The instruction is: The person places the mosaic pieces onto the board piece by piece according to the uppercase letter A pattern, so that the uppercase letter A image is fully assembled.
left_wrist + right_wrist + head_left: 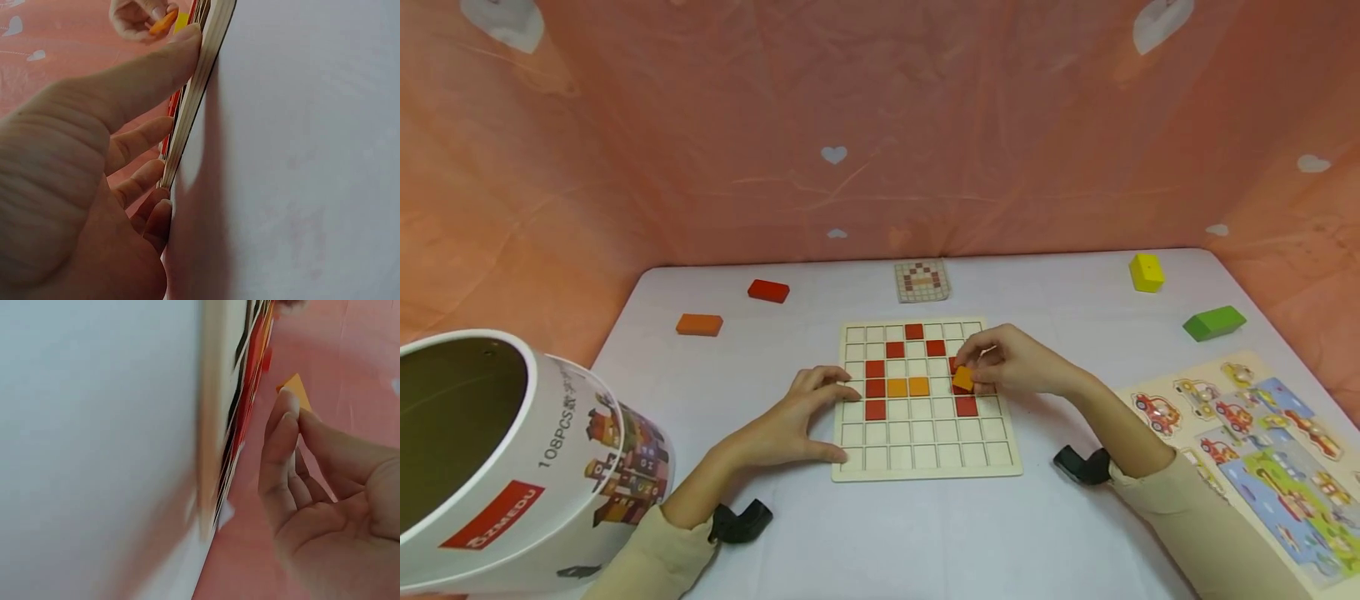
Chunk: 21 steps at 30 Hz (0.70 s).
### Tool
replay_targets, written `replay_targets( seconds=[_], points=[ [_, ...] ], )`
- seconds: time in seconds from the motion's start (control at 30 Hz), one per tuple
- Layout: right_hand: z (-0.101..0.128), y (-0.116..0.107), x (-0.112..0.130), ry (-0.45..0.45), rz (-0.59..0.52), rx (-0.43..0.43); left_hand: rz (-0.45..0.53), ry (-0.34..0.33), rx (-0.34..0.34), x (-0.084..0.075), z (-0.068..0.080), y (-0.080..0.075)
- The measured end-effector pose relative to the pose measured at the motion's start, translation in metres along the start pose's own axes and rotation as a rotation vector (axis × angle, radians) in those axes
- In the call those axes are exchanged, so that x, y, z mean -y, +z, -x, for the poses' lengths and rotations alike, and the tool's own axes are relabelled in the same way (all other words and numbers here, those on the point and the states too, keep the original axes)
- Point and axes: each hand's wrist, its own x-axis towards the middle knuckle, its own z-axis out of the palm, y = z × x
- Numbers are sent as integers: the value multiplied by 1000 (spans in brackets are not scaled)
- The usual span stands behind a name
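A wooden grid board (910,458) lies mid-table, with several red tiles (875,388) in an arch-like outline and two orange tiles (907,387) side by side within it. Over the board's right part, my right hand (1017,364) pinches an orange square tile (962,379) between thumb and fingertips. The right wrist view shows this tile (296,392) tilted and raised off the board, partly hidden by the fingers. My left hand (805,417) rests at the board's left edge, thumb and fingers spread along it. Behind the board lies a small pattern card (922,281) with a similar gridded design.
A white bucket (557,533) stands at the left front. Red (768,291) and orange (700,324) blocks lie at the back left, yellow (1147,272) and green (1214,323) ones at the back right. A picture puzzle board (1165,383) lies at the right.
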Motion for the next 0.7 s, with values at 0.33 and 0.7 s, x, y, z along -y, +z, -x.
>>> replay_targets(
  seconds=[0.33, 0.7],
  points=[
    [-28, 13, 6, 4, 37, 12, -5, 4, -2, -1, -2, 1],
    [-31, 18, 5, -31, 120, 52, -7, -5, 0, -1, -1, 1]
  ],
)
